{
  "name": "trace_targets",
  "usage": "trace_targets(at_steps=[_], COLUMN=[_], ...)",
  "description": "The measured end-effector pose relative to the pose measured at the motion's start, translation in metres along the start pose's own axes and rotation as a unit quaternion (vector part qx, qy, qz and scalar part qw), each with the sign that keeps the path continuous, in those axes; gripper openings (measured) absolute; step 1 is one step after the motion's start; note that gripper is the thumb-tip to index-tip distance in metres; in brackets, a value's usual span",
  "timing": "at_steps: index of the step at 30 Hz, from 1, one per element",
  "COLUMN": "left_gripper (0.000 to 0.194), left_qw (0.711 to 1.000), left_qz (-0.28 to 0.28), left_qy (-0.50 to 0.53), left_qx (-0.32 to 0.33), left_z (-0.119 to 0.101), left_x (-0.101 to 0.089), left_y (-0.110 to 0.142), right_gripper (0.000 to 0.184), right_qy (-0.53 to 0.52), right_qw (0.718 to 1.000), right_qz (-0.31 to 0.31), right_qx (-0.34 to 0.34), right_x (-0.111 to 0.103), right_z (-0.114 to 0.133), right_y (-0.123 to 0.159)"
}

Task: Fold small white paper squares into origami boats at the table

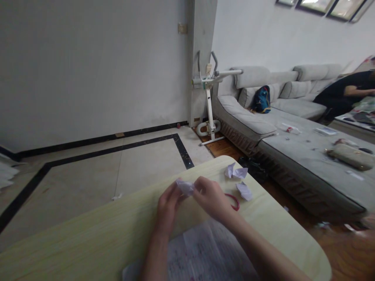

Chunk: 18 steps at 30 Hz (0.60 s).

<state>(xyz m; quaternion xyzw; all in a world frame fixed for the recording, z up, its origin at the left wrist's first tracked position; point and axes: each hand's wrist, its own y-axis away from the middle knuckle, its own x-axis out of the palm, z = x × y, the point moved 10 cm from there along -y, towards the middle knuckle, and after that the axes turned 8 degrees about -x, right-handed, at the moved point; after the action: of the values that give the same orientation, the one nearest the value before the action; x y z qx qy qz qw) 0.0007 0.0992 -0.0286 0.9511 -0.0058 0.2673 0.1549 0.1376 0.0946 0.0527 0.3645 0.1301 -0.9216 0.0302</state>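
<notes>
Between my two hands, just above the table, is a small piece of folded white paper (185, 187). My left hand (169, 201) grips its left side with the fingers closed. From the right, my right hand (211, 196) pinches the paper's other end between thumb and fingers. Several folded paper pieces (243, 191) lie on the table beyond my right hand. Partly hidden behind that hand is a pair of scissors, of which a red handle loop (236, 202) shows. Under my forearms lies a sheet of paper with writing (205, 249).
The pale wooden table (88, 238) has a rounded right end. Beyond it stand a grey sofa (299, 156) with a blue backpack (262, 99) and a handbag (351, 156), and a white exercise machine (209, 105). A person in dark clothing (345, 89) leans forward at far right.
</notes>
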Motion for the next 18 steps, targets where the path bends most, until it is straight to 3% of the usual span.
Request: trace_targets(at_steps=[7,18], left_gripper=[0.035,0.038], left_qw=[1.0,0.999], left_qz=[-0.004,-0.017], left_qy=[-0.003,-0.03], left_qx=[-0.006,0.01], left_z=[-0.0001,-0.0032], left_x=[-0.0001,0.0002], left_y=[0.0015,0.0011], right_gripper=[0.01,0.007], right_qy=[0.057,0.043], right_qw=[0.998,0.999], right_qz=[-0.012,-0.006], right_qx=[0.005,0.008], right_x=[-0.0024,0.0024], right_z=[0.0007,-0.0042], right_y=[0.0009,0.0009])
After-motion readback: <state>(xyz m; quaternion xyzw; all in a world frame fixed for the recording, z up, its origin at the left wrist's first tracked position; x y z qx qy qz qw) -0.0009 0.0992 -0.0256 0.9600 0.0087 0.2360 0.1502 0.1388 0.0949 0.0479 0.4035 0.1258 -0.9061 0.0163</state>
